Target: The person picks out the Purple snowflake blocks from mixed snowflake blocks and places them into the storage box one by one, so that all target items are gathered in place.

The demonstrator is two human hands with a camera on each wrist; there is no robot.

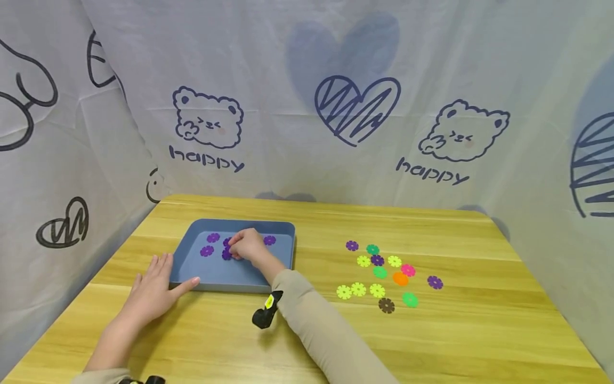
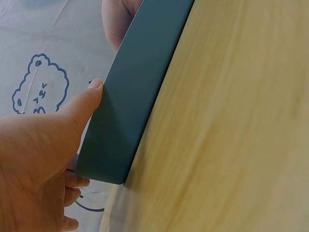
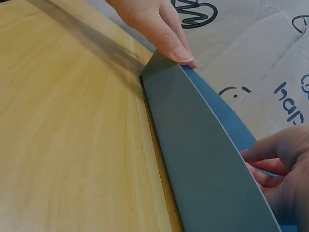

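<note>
A shallow blue-grey tray (image 1: pixel 240 278) stands on the left of the table, with several purple snowflake discs (image 1: pixel 207 250) lying flat in it. Over the tray's middle, my right hand (image 1: pixel 249 247) reaches in with bent fingers and pinches a purple snowflake disc (image 1: pixel 226 254), partly hidden by the fingertips. Another purple disc (image 1: pixel 270 240) lies to the right of this hand. At the front left corner rests my left hand (image 1: pixel 152 288), its thumb (image 2: pixel 91 94) on the front rim and its fingers extended along the left side. The tray wall hides part of the right fingers in the right wrist view.
On the table's right half lie loose snowflake discs, among them a yellow one (image 1: pixel 344 292), an orange one (image 1: pixel 400 278), a brown one (image 1: pixel 386 305), a pink one (image 1: pixel 408 270) and a purple one (image 1: pixel 435 282). A printed white curtain (image 1: pixel 288 160) encloses the table (image 1: pixel 455 330).
</note>
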